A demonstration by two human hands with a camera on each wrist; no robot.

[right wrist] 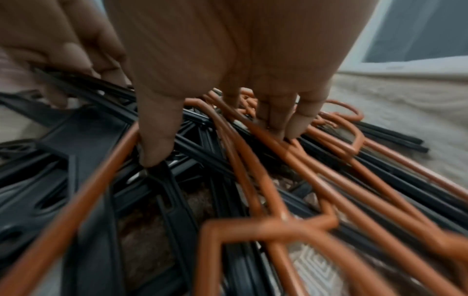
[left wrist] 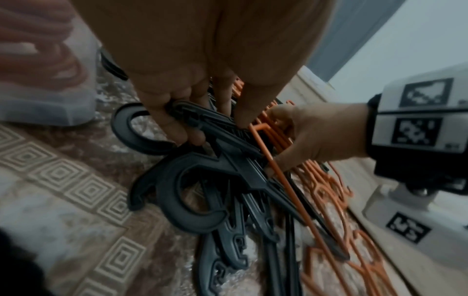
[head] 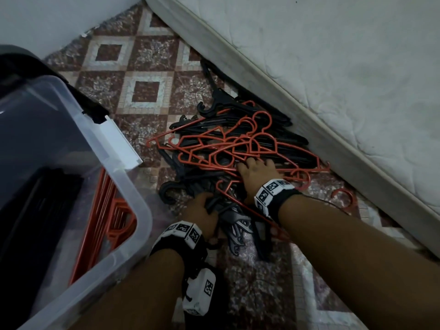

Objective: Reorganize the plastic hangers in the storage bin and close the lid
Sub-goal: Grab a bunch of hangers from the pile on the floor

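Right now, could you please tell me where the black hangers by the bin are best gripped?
At the necks just under the hooks, from above: there the black hangers stack together, while their arms tangle with orange hangers. The left hand grips there.

**Bedroom floor in a private home**

A domestic room, most likely a bedroom, seen from above. A pale quilted mattress (head: 333, 67) with piped edging lies directly on the floor (head: 145, 67), which is covered in a household pattern of maroon and cream diamonds and squares with key-fret borders. A plain light wall (head: 47, 17) meets the floor in the far corner. Black and orange plastic clothes hangers (head: 226, 144) are heaped on the floor just beside the mattress edge. A clear plastic storage bin (head: 142, 210) of the household kind stands near them, with more orange hangers showing through its side. The light is dim and indoor.
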